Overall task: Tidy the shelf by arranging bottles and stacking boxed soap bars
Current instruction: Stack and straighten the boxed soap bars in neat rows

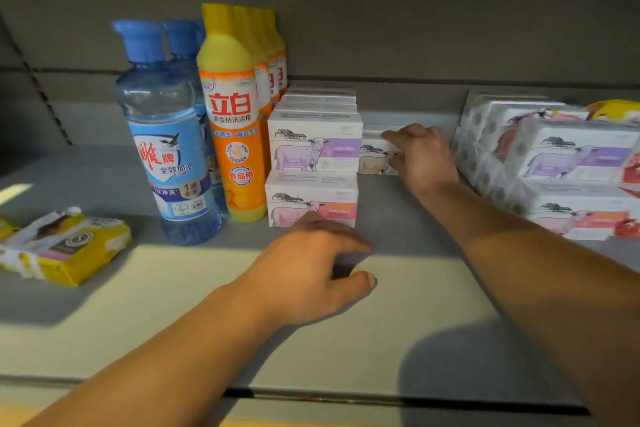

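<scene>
Blue bottles [169,135] and orange-yellow bottles [235,121] stand in rows at the left of the shelf [398,305]. Beside them white soap boxes are stacked two high: a purple-labelled box [313,146] sits on a pink-labelled box [308,199]. Further back lies a single tan-labelled soap box [375,156], and my right hand [424,156] is closed around its right end. My left hand [311,267] hovers over the shelf just in front of the pink box, fingers apart, holding nothing.
A yellow wrapped soap pack [65,246] lies at the left front. At the right stands a pile of plastic-wrapped soap box bundles [568,163] with a yellow pack [614,109] on top. Bare shelf surface lies between the stack and the pile.
</scene>
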Demonstrator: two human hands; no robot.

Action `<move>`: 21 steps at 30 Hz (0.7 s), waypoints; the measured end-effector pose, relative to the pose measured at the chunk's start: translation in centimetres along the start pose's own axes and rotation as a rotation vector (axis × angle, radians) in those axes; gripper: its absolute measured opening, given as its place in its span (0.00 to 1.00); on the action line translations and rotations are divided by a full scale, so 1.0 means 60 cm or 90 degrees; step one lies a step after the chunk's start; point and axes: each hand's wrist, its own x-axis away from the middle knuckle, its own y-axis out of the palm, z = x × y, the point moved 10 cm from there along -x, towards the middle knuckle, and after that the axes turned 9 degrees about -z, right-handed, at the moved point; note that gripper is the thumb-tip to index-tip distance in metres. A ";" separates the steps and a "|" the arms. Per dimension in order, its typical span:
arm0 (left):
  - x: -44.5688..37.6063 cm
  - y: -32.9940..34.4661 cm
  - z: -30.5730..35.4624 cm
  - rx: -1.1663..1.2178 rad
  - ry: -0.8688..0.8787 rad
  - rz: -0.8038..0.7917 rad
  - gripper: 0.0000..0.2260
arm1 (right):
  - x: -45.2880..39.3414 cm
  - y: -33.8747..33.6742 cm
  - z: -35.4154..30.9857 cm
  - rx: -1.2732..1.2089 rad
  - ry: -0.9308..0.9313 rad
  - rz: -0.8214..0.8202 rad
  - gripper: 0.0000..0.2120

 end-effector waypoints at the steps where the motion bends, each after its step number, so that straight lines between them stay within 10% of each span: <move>1: -0.001 0.000 0.000 -0.002 -0.001 0.002 0.17 | -0.002 0.002 0.002 0.001 0.003 -0.001 0.22; 15: -0.002 0.006 -0.001 -0.008 -0.013 -0.031 0.17 | 0.023 -0.010 -0.005 0.036 0.031 -0.095 0.32; 21: 0.003 0.004 0.021 -0.049 -0.019 -0.043 0.12 | 0.142 -0.099 -0.025 -0.067 -0.016 -0.027 0.19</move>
